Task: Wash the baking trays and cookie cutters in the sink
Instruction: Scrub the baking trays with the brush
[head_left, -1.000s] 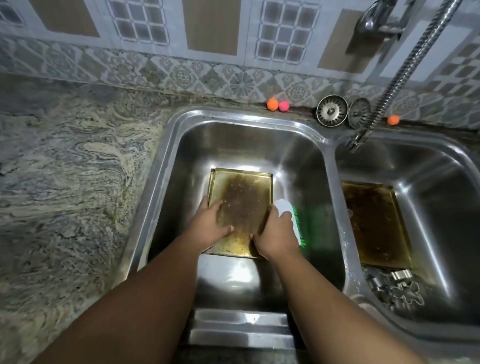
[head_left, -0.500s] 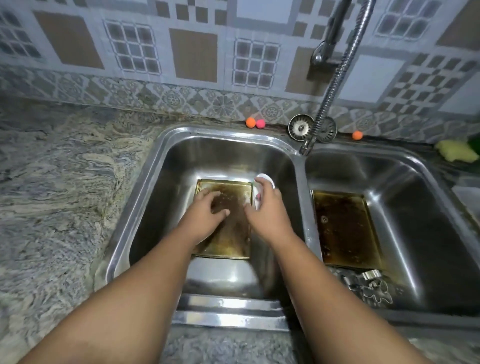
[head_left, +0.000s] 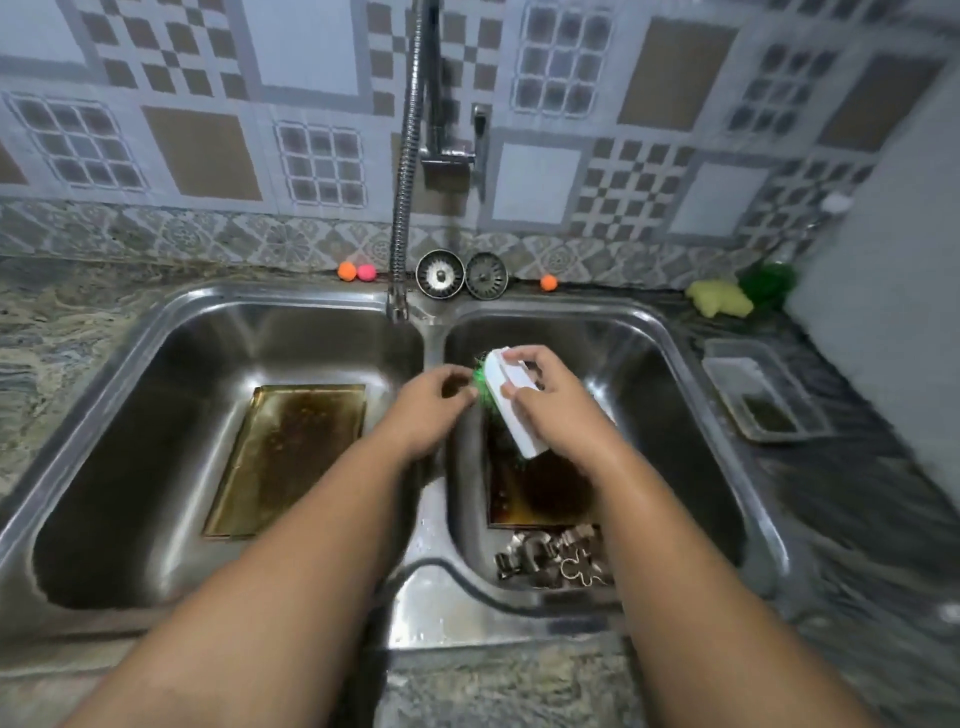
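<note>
While the right hand (head_left: 558, 415) hangs over the right basin of the double steel sink (head_left: 431, 597), its fingers and thumb are clamped round a white scrub brush (head_left: 511, 415), which is tilted with its green bristles facing left. The left hand (head_left: 428, 410) sits just beside it above the divider, fingers loosely curled and fingertips at the bristles. In the blur I cannot tell whether they pinch them.

One greasy baking tray (head_left: 291, 457) lies flat in the left basin, apart from both hands. A second tray (head_left: 540, 499) lies in the right basin, partly hidden beneath the brush and right wrist. The metal cookie cutters (head_left: 556, 564) are heaped at its near edge.
</note>
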